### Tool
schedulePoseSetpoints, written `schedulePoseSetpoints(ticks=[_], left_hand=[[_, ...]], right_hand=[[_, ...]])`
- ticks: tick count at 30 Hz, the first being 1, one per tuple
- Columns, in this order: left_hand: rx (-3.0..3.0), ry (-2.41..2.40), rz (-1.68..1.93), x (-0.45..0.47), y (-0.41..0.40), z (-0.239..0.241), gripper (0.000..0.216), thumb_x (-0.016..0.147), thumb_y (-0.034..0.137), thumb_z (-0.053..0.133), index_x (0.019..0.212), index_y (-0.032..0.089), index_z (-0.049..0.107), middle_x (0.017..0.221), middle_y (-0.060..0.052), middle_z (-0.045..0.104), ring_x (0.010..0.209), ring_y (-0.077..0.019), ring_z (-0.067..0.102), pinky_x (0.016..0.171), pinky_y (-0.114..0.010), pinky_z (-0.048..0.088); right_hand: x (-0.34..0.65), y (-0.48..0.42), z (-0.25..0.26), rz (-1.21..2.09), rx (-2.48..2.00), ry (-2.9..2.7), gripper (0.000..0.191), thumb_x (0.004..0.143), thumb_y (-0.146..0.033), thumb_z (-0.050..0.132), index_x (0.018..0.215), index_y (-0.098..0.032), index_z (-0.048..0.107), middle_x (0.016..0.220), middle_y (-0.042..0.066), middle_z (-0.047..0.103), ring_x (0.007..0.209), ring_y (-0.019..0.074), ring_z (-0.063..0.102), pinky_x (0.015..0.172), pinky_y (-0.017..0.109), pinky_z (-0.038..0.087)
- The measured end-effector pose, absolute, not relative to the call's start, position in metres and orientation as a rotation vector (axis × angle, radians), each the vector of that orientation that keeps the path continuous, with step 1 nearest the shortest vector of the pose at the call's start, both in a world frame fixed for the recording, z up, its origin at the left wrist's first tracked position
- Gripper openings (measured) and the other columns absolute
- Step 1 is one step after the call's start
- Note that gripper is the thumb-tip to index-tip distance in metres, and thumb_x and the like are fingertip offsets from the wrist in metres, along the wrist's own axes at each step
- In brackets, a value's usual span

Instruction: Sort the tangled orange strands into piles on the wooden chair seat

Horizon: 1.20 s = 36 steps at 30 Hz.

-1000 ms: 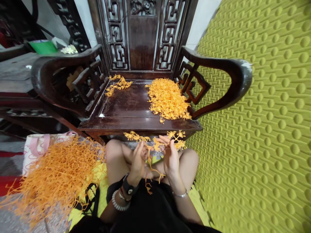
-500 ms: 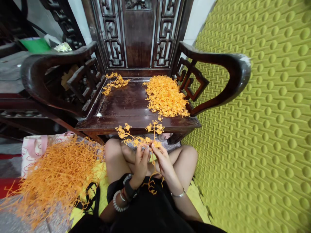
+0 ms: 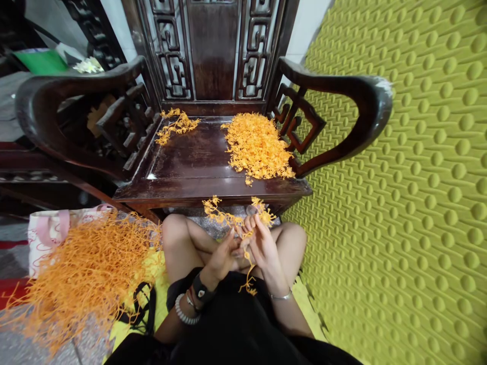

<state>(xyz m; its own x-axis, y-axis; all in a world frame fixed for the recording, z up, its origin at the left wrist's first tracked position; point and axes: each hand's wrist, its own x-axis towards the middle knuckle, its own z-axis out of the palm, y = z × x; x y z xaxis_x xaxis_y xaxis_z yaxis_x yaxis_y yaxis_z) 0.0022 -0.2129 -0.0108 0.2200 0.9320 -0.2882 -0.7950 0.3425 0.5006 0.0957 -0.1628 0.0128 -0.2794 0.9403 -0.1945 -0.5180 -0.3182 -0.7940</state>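
Observation:
Over my lap, both hands are closed on an orange branching plastic flower stem (image 3: pixel 223 218). My left hand (image 3: pixel 225 253) pinches it low, near its middle. Fingers of my right hand (image 3: pixel 262 242) curl round it just to the right, the two hands nearly touching. One sprig with clustered ends sticks out up and left, another cluster shows above my right fingers, and a thin branch hangs below. On the dark wooden chair seat (image 3: pixel 194 157) lie a heap of orange plastic flower pieces (image 3: pixel 258 147) at right and a few loose stems (image 3: pixel 177 126) at back left.
A large tangle of orange plastic stems (image 3: pixel 91 274) is on the floor at left, against a white bag (image 3: pixel 49 238) with pink handles. A black strap (image 3: pixel 142 306) lies beside it. The chair's curved arms rise on both sides. A yellow studded mat (image 3: pixel 395 213) stands at right.
My right hand has turned and curled its fingers higher on the stem. The sprigs have shifted right, and the hanging branch has swung right. The view has moved slightly.

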Motion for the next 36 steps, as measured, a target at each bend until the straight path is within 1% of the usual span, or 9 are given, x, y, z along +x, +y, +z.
schedulePoseSetpoints(ticks=[5, 9, 11, 16, 19, 22, 27, 33, 36], left_hand=[[0.311, 0.562, 1.183, 0.003, -0.215, -0.013, 0.041, 0.071, 0.049, 0.075, 0.075, 0.017, 0.050, 0.058, 0.006, 0.035, 0.048, -0.0056, 0.020, 0.047, -0.018, 0.023], [0.298, 0.536, 1.124, 0.004, -0.217, -0.019, 0.042, 0.074, 0.053, 0.071, 0.075, 0.018, 0.049, 0.057, 0.007, 0.033, 0.048, -0.0060, 0.023, 0.049, -0.018, 0.027], [0.305, 0.567, 1.122, 0.003, -0.217, -0.021, 0.044, 0.073, 0.054, 0.071, 0.074, 0.018, 0.047, 0.057, 0.007, 0.033, 0.049, -0.0057, 0.026, 0.050, -0.017, 0.028], [0.359, 0.706, 1.117, 0.006, -0.220, -0.020, 0.048, 0.073, 0.056, 0.070, 0.071, 0.017, 0.042, 0.058, 0.007, 0.033, 0.048, -0.0044, 0.026, 0.049, -0.016, 0.024], [0.398, 0.691, 1.099, 0.010, -0.223, -0.017, 0.049, 0.074, 0.057, 0.068, 0.069, 0.018, 0.039, 0.057, 0.008, 0.029, 0.046, -0.0036, 0.020, 0.046, -0.017, 0.017], [0.439, 0.718, 1.099, 0.013, -0.227, -0.014, 0.051, 0.076, 0.060, 0.065, 0.069, 0.018, 0.037, 0.058, 0.008, 0.028, 0.046, -0.0038, 0.018, 0.046, -0.019, 0.014], [0.555, 0.828, 1.185, 0.015, -0.235, -0.010, 0.049, 0.080, 0.060, 0.061, 0.068, 0.017, 0.040, 0.061, 0.006, 0.032, 0.051, -0.0061, 0.023, 0.049, -0.022, 0.019], [0.791, 0.888, 1.241, 0.012, -0.243, 0.000, 0.049, 0.088, 0.060, 0.048, 0.065, 0.017, 0.043, 0.060, 0.004, 0.034, 0.055, -0.0091, 0.028, 0.055, -0.026, 0.024], [0.886, 0.890, 1.234, 0.008, -0.246, 0.008, 0.048, 0.089, 0.060, 0.045, 0.067, 0.017, 0.045, 0.062, 0.003, 0.037, 0.057, -0.0103, 0.031, 0.057, -0.027, 0.026]], right_hand=[[0.095, -0.164, 0.004, 1.598, -1.031, -0.887, 0.046, 0.080, -0.063, 0.058, 0.065, -0.019, 0.052, 0.058, -0.002, 0.051, 0.051, 0.0103, 0.044, 0.052, 0.024, 0.039], [0.095, -0.165, 0.002, 1.386, -1.137, -0.902, 0.059, 0.083, -0.069, 0.047, 0.052, -0.019, 0.047, 0.042, -0.004, 0.038, 0.040, 0.0080, 0.031, 0.044, 0.024, 0.025], [0.097, -0.162, 0.001, 1.249, -1.197, -0.936, 0.065, 0.082, -0.072, 0.044, 0.045, -0.019, 0.044, 0.038, -0.004, 0.034, 0.038, 0.0075, 0.028, 0.043, 0.025, 0.022], [0.104, -0.150, -0.004, 1.064, -1.265, -0.842, 0.065, 0.079, -0.071, 0.050, 0.041, -0.019, 0.041, 0.037, -0.003, 0.038, 0.038, 0.0067, 0.030, 0.043, 0.024, 0.023], [0.106, -0.147, -0.008, 1.089, -1.263, -0.723, 0.063, 0.078, -0.067, 0.054, 0.041, -0.019, 0.038, 0.036, -0.005, 0.033, 0.037, 0.0058, 0.027, 0.042, 0.023, 0.020], [0.107, -0.148, -0.009, 1.119, -1.256, -0.680, 0.062, 0.078, -0.065, 0.055, 0.040, -0.020, 0.037, 0.035, -0.005, 0.032, 0.036, 0.0064, 0.030, 0.041, 0.023, 0.022], [0.106, -0.153, 0.006, 0.982, -1.301, -0.709, 0.064, 0.081, -0.068, 0.048, 0.040, -0.020, 0.037, 0.035, -0.004, 0.035, 0.035, 0.0075, 0.031, 0.040, 0.024, 0.023], [0.109, -0.160, 0.033, 0.778, -1.397, -0.870, 0.066, 0.088, -0.066, 0.036, 0.044, -0.018, 0.050, 0.043, 0.002, 0.050, 0.041, 0.0115, 0.046, 0.049, 0.026, 0.038], [0.111, -0.160, 0.034, 0.760, -1.381, -0.863, 0.063, 0.089, -0.064, 0.037, 0.046, -0.020, 0.050, 0.045, 0.003, 0.052, 0.042, 0.0129, 0.048, 0.049, 0.028, 0.040]])
